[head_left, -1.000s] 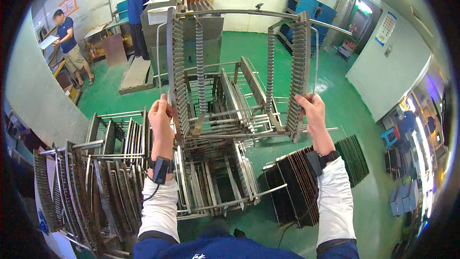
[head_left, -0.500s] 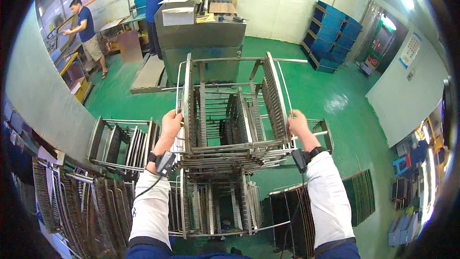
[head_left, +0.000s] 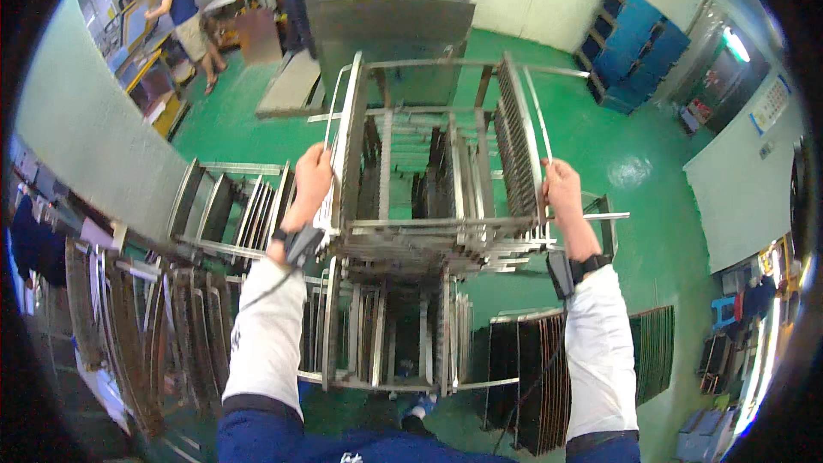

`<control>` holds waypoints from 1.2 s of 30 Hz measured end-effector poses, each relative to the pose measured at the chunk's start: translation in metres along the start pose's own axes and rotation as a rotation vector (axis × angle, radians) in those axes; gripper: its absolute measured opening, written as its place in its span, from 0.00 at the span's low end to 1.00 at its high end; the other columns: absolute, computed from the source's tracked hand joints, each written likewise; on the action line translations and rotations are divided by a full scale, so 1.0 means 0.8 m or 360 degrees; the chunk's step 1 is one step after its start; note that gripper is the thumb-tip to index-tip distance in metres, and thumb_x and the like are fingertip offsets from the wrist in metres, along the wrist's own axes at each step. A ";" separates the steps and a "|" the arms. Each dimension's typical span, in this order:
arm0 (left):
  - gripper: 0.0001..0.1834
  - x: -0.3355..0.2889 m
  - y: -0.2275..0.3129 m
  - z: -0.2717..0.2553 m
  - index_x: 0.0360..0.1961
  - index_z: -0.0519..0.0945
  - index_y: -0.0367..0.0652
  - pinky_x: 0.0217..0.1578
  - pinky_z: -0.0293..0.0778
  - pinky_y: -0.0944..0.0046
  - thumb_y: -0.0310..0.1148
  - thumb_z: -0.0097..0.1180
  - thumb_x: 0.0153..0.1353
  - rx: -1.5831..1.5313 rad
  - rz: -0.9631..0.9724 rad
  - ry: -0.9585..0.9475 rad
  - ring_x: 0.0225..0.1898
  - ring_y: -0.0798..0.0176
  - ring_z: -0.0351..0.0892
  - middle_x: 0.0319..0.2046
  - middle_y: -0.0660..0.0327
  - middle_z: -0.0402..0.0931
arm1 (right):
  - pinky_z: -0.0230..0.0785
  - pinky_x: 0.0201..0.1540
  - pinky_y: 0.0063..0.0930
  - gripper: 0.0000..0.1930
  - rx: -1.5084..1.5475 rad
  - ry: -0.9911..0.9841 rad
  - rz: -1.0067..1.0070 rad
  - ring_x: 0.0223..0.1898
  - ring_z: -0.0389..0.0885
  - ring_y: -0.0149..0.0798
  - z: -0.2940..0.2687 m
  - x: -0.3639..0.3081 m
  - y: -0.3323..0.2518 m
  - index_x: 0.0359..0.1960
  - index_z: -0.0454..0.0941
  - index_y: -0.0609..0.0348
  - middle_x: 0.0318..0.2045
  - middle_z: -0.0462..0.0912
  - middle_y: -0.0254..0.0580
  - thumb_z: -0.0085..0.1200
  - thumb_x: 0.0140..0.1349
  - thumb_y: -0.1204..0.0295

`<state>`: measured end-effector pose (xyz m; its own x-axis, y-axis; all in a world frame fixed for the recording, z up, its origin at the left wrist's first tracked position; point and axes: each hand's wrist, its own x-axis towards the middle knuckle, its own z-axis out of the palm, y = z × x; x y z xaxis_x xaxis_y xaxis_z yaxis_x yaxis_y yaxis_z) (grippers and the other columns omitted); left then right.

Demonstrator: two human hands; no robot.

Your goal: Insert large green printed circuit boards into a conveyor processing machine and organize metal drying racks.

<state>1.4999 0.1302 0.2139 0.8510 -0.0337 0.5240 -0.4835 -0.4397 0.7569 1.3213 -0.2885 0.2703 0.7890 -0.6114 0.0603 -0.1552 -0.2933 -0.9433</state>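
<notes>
A slotted metal rack [head_left: 429,226], an open frame with toothed side panels, stands in front of me on top of other similar racks. My left hand [head_left: 313,182] is closed around the thin side rod at the rack's left. At the opposite side my right hand [head_left: 561,187] grips the matching rod, fingers wrapped round it. Beneath, another slotted rack [head_left: 329,334] stands nearer to my body. I cannot make out whether the upper rack rests on those below or is lifted slightly.
More metal racks [head_left: 225,249] stand to the left, with dark curved-rod racks [head_left: 154,334] nearer. Dark upright panels [head_left: 527,377] are at lower right. A grey machine [head_left: 394,43] and blue stacked bins [head_left: 630,47] stand beyond. A person [head_left: 182,9] works at far left; another is partly visible.
The view has tilted downward, so the scene sits higher in the picture and a blue shoe shows below. Both hands keep their hold on the rack.
</notes>
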 end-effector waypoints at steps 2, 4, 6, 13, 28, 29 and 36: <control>0.13 -0.006 -0.017 0.005 0.37 0.77 0.35 0.35 0.70 0.55 0.33 0.50 0.56 0.0519 -0.0057 -0.0259 0.34 0.44 0.76 0.31 0.46 0.77 | 0.59 0.13 0.22 0.10 -0.0240 -0.0063 0.0076 0.12 0.66 0.26 0.000 0.006 0.044 0.43 0.75 0.55 0.13 0.69 0.31 0.43 0.65 0.67; 0.15 -0.033 -0.070 -0.003 0.40 0.78 0.37 0.38 0.71 0.55 0.35 0.51 0.55 0.0498 -0.0176 -0.0358 0.37 0.44 0.76 0.32 0.46 0.78 | 0.65 0.13 0.25 0.10 -0.0312 -0.0198 0.0309 0.12 0.71 0.32 0.007 -0.005 0.064 0.40 0.74 0.56 0.16 0.71 0.35 0.44 0.64 0.65; 0.15 -0.069 -0.051 -0.020 0.41 0.78 0.38 0.38 0.72 0.57 0.35 0.51 0.55 0.0448 -0.0231 -0.0347 0.38 0.45 0.77 0.33 0.46 0.78 | 0.64 0.14 0.22 0.11 -0.0374 -0.0099 0.0260 0.14 0.72 0.28 0.004 -0.024 0.076 0.38 0.74 0.57 0.19 0.74 0.36 0.44 0.63 0.64; 0.14 -0.251 -0.097 -0.145 0.36 0.78 0.33 0.34 0.73 0.62 0.34 0.52 0.56 0.0419 -0.0686 -0.0179 0.31 0.55 0.80 0.29 0.50 0.79 | 0.60 0.15 0.19 0.10 0.0151 -0.0006 0.0180 0.16 0.69 0.24 -0.026 -0.160 0.156 0.36 0.74 0.59 0.20 0.74 0.35 0.48 0.61 0.66; 0.31 -0.508 -0.165 -0.132 0.41 0.77 0.28 0.40 0.71 0.60 0.51 0.59 0.51 0.0241 -0.1761 -0.0632 0.38 0.54 0.77 0.35 0.49 0.78 | 0.69 0.29 0.26 0.26 -0.0195 -0.0846 0.1405 0.31 0.75 0.31 0.061 -0.425 0.346 0.43 0.70 0.61 0.32 0.76 0.39 0.64 0.49 0.57; 0.23 -0.471 -0.108 -0.115 0.31 0.79 0.31 0.31 0.68 0.64 0.46 0.59 0.54 0.0043 -0.1723 -0.0637 0.28 0.65 0.72 0.24 0.58 0.76 | 0.69 0.31 0.27 0.26 -0.0261 -0.0823 0.1440 0.31 0.75 0.31 0.050 -0.422 0.359 0.44 0.70 0.60 0.32 0.76 0.38 0.63 0.49 0.56; 0.20 -0.433 -0.019 -0.086 0.16 0.71 0.36 0.20 0.58 0.63 0.39 0.53 0.59 -0.0062 -0.1339 -0.0315 0.18 0.71 0.57 0.12 0.65 0.62 | 0.62 0.38 0.32 0.23 -0.0149 -0.0723 0.1545 0.34 0.70 0.32 0.046 -0.419 0.386 0.41 0.70 0.56 0.30 0.72 0.34 0.60 0.53 0.53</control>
<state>1.1982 0.2105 0.0476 0.9475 0.1318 -0.2912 0.3195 -0.3576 0.8776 1.0305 -0.1472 -0.0534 0.4480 -0.2884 -0.8462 -0.8640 0.1036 -0.4927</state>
